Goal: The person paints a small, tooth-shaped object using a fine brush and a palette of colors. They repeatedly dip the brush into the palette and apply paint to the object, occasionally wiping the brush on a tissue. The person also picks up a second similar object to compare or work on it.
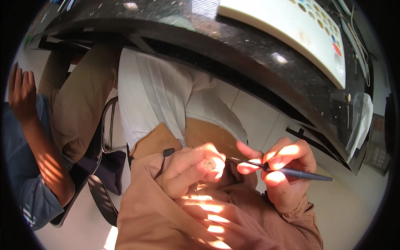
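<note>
Right there above the lap, the right hand pinches a slim dark brush between thumb and fingertips, its handle running out to the right and its fine tip pointing left. The tip meets the left hand, which is curled shut around something small held at the fingertips; what it is I cannot tell, as the fingers hide it. Both wrists wear tan sleeves striped with sunlight. Beyond them runs a black speckled counter bearing a white paint palette. To the left sits another person, whose raised hand is well apart, beside a chair.
</note>
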Available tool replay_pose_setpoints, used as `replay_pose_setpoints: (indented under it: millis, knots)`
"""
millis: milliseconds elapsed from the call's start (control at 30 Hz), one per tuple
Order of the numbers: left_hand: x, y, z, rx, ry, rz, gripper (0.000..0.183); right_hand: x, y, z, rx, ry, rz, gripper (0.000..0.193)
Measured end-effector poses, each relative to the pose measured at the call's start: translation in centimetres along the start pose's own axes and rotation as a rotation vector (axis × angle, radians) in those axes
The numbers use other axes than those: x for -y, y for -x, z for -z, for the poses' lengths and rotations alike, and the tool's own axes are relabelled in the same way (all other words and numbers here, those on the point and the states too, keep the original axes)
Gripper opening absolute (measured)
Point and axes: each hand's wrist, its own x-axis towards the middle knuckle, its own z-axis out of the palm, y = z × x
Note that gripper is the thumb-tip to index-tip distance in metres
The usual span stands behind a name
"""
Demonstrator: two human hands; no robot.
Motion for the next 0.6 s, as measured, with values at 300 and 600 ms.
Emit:
replay_pose_setpoints:
  millis: [300, 600]
  knots:
    - [3.6, 2.9, -0.2, -0.091, -0.129, -0.347, 0.02, -2.7, 1.9, -2.1, 0.097, -0.193, 0.114, 0.026]
    - [4.1, 3.3, 0.5, -0.07, -0.257, -0.498, 0.026, -2.8, 2.5, -3.2, 0.182, 0.202, 0.252, 0.027]
